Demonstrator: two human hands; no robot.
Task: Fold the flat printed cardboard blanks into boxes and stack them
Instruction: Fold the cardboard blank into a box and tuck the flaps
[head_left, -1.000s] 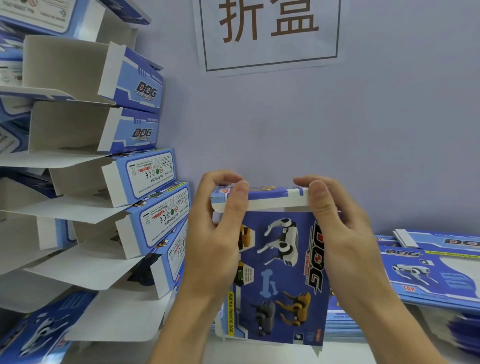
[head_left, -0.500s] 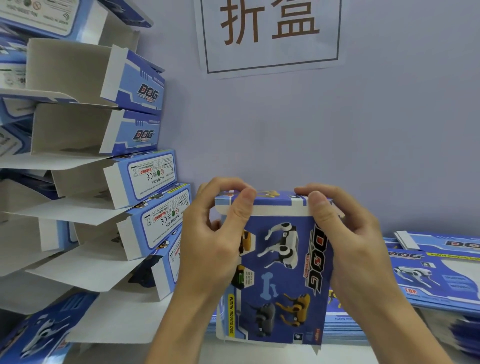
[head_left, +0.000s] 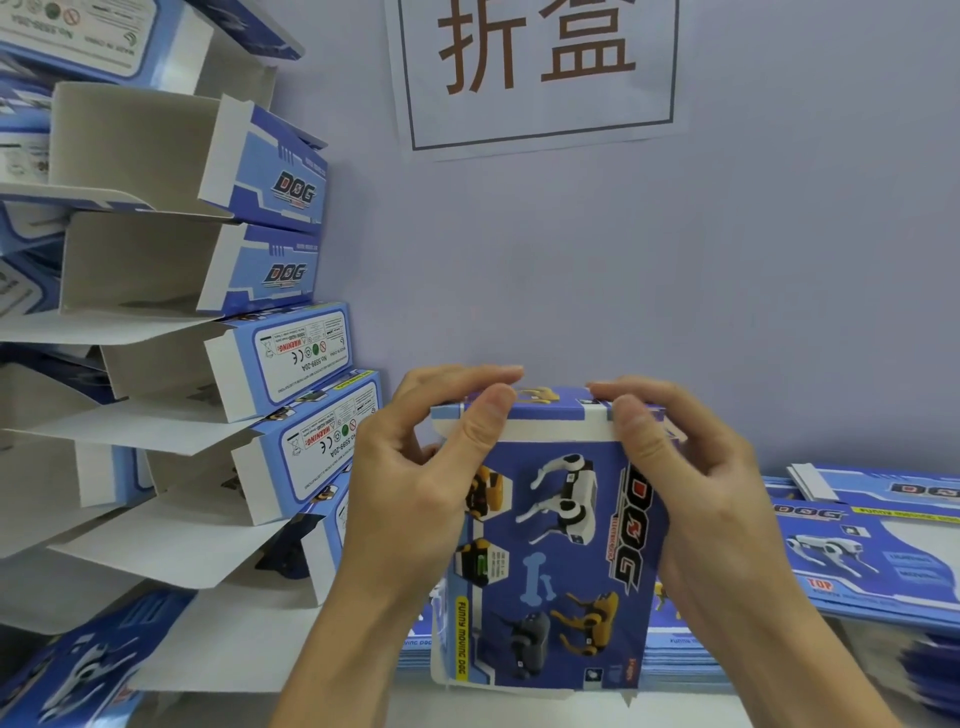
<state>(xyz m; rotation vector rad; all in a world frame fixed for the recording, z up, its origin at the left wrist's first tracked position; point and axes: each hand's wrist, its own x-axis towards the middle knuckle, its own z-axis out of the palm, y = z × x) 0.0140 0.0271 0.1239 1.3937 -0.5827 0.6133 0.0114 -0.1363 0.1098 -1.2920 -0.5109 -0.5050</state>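
Observation:
A blue printed box (head_left: 556, 561) with robot-dog pictures stands upright in front of me, its top flap folded down along a white edge. My left hand (head_left: 415, 499) grips the box's upper left corner, thumb on the front and fingers curled over the top flap. My right hand (head_left: 696, 499) grips the upper right corner the same way. At the left rises a leaning stack of folded boxes (head_left: 218, 364) with open ends and white flaps hanging out. Flat blue blanks (head_left: 872, 561) lie in a pile at the right.
A pale purple wall stands close behind, with a paper sign (head_left: 540, 73) bearing two brown characters. More flat blanks (head_left: 675, 654) lie under and behind the held box. A white table edge (head_left: 519, 712) shows at the bottom.
The top flap has been pushed further down onto the box, and both hands have curled more over it. The box sits slightly lower and closer.

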